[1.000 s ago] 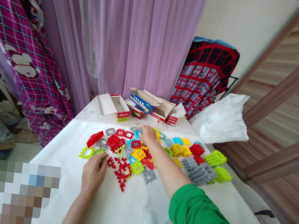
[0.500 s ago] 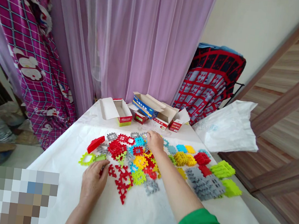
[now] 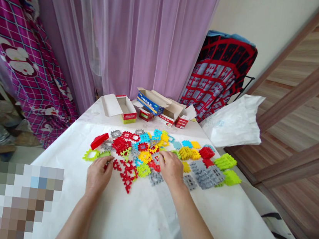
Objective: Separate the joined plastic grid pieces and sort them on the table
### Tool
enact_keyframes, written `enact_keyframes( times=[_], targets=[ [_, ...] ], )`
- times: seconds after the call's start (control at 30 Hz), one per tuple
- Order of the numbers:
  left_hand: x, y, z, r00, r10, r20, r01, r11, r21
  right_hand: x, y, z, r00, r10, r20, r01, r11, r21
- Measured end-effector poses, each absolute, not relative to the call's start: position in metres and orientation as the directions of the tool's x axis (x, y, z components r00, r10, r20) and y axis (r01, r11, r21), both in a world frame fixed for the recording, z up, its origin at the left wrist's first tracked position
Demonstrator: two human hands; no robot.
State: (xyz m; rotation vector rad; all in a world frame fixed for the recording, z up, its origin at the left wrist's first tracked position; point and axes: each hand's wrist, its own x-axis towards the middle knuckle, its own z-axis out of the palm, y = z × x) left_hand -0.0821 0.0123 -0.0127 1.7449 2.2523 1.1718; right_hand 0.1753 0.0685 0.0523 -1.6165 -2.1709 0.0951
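Right hand (image 3: pixel 172 171): over the middle of the tile spread, thumb and fingertips pinched together on a gray tile (image 3: pixel 155 158). Left hand (image 3: pixel 99 174): low at the near left of the spread, fingers curled, fingertips hiding whatever lies beneath; whether it grips anything cannot be told. Beside its fingertips, a green strip (image 3: pixel 104 154), a lime frame (image 3: pixel 90 155) and, farther back, a red block (image 3: pixel 99 141). Between the hands, red triangles (image 3: pixel 129 178) in a group pointing toward the wearer, with a lime tile (image 3: pixel 143 170) and a yellow tile (image 3: pixel 145 157) nearby. Right of the right hand, piles: gray stack (image 3: pixel 206 175), yellow stack (image 3: pixel 185 153), red stack (image 3: pixel 207 152), lime stack (image 3: pixel 225 161). Single gray plate (image 3: pixel 190 182), flat, just beside the right wrist. All on a white-covered table (image 3: pixel 132 224). Far end: open cartons in a row, including a blue carton (image 3: pixel 150 102) and a red-and-yellow carton (image 3: pixel 129 116). At the right edge, a white bag (image 3: pixel 232 120). Behind, a purple curtain (image 3: pixel 146 36).
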Motion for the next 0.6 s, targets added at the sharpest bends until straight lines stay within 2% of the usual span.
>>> enact_keyframes(
  times=[0.13,0.2,0.3,0.37,0.5,0.6],
  targets=[
    [-0.081,0.012,-0.013,-0.369,0.846,0.385,0.806,0.085,0.585,0.187,0.044,0.05,-0.328,0.906,0.268,0.838,0.41,-0.36],
    [-0.081,0.012,-0.014,-0.364,0.851,0.378,0.808,0.086,0.582,0.197,0.042,0.049,-0.258,0.929,0.266,0.857,0.347,-0.381],
    [-0.08,0.012,-0.013,-0.357,0.856,0.374,0.811,0.086,0.579,0.21,0.045,0.05,-0.205,0.954,0.22,0.903,0.271,-0.333],
    [-0.08,0.012,-0.013,-0.364,0.853,0.374,0.811,0.092,0.578,0.214,0.047,0.051,-0.322,0.932,0.169,0.883,0.359,-0.303],
    [-0.079,0.012,-0.01,-0.367,0.856,0.363,0.806,0.098,0.583,0.208,0.046,0.05,-0.64,0.764,0.08,0.72,0.633,-0.285],
    [-0.079,0.011,-0.009,-0.367,0.861,0.351,0.802,0.102,0.588,0.204,0.05,0.047,-0.714,0.699,0.021,0.663,0.687,-0.297]
  ],
)
